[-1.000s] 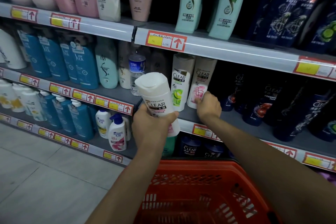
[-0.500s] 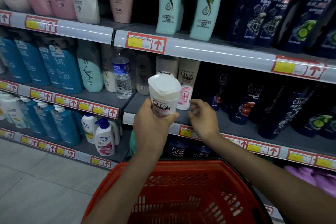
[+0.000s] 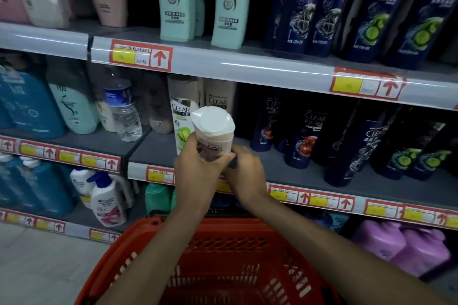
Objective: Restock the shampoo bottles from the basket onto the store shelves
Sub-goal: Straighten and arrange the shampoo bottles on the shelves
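The left hand (image 3: 198, 176) gripped the white bottle (image 3: 213, 131) mid-frame, the right hand (image 3: 245, 173) touched it, grip unclear; it wanted standing upright just right of the green-label bottle (image 3: 182, 116)

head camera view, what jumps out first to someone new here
The white Clear shampoo bottle at centre, gripped by the left hand, with the right hand close beside it. Below, the red basket fills the bottom edge, and dark blue Clear bottles crowd the upper right shelf.
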Demonstrator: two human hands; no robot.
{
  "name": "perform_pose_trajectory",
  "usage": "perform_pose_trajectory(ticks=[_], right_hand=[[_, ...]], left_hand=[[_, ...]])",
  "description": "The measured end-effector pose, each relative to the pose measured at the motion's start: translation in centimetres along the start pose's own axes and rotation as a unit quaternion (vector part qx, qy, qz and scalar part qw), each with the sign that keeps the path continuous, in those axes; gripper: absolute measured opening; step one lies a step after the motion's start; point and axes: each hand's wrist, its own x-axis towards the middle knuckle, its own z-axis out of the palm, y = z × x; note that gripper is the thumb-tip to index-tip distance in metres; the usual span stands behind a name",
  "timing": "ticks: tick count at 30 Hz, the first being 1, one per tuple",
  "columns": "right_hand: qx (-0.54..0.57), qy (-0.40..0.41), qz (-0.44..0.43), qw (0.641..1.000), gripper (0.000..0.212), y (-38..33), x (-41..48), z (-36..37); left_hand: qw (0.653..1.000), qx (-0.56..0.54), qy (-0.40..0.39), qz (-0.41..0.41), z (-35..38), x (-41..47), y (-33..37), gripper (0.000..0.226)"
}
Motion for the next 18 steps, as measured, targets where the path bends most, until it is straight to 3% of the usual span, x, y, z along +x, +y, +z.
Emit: perform_pose_trajectory(ticks=[10, 18], right_hand=[[0.014, -0.038, 0.032, 0.999, 0.022, 0.7, 1.0, 0.5], [0.008, -0.049, 0.064, 0.997, 0.043, 1.3, 2.5, 2.0]], left_hand=[[0.997, -0.005, -0.070, -0.026, 0.6, 1.5, -1.5, 0.052], [0.988, 0.044, -0.130, -0.076, 0.2, 1.7, -2.7, 0.048]])
